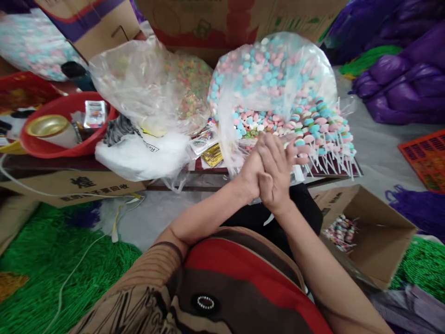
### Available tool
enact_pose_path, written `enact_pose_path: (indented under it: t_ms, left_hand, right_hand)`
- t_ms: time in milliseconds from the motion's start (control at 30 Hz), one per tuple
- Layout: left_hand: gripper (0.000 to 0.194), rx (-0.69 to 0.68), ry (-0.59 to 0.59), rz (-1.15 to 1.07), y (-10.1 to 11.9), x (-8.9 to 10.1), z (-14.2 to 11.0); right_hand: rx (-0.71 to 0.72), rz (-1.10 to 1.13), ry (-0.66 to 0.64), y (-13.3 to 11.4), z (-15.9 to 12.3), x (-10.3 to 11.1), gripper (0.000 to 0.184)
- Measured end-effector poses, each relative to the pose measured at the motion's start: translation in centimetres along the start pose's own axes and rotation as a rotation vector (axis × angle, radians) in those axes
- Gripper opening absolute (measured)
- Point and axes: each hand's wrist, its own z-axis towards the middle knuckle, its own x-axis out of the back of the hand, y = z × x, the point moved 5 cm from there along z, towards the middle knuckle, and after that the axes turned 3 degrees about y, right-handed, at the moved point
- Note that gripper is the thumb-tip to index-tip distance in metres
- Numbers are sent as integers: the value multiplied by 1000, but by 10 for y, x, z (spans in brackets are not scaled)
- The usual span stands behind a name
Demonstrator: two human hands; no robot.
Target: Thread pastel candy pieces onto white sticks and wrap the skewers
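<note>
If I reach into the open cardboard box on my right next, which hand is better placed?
Probably your right hand: its forearm is on the cardboard box's side, while your left hand would have to cross over. The two are pressed together, so they'd part first.

The top (239,264) was banded in dark brown, red and tan, with a beaded oval ornament (206,302). The short left sleeve (153,269) carried thin stripes and black linework. The trousers (306,206) were black, both hands (248,174) (276,181) bare.
</note>
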Motion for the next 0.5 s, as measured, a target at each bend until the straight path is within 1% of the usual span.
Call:
enact_pose_path:
  t_ms: [33,67,100,167,233,267,300,333,367,433,500]
  left_hand:
    - [102,12,-22,-15,6,5,-8]
    - [100,5,-38,-67,10,14,-14]
    - [93,-15,-56,-146,12,26,-18]
    - [67,-84,-75,-302,6,58,-22]
    - [43,-174,3,-314,-12,91,-23]
    - [34,-192,126,-226,-25,106,-23]
    - [27,-179,227,-120,-39,117,-24]
    - [22,-144,259,-21,-53,120,-26]
    - [19,-90,259,35,-68,119,-30]
    - [17,16,222,35,-95,109,-42]
    - [16,57,169,-14,-113,99,-58]
  right_hand:
    - [19,-59,-26,11,-8,-11,57]
    - [33,-107,-17,23,-19,-18,50]
    - [40,-163,4,36,-30,-20,47]
    - [9,-223,37,61,-56,-14,48]
    - [-56,-181,59,79,-77,-6,48]
    - [-71,-166,51,83,-84,-5,46]
    - [-74,-153,26,84,-88,-7,44]
    - [-71,-146,-14,81,-88,-14,44]
    - [-64,-143,-61,76,-85,-24,45]
    - [-59,-157,-157,61,-71,-52,49]
    - [-60,-197,-269,45,-54,-83,60]
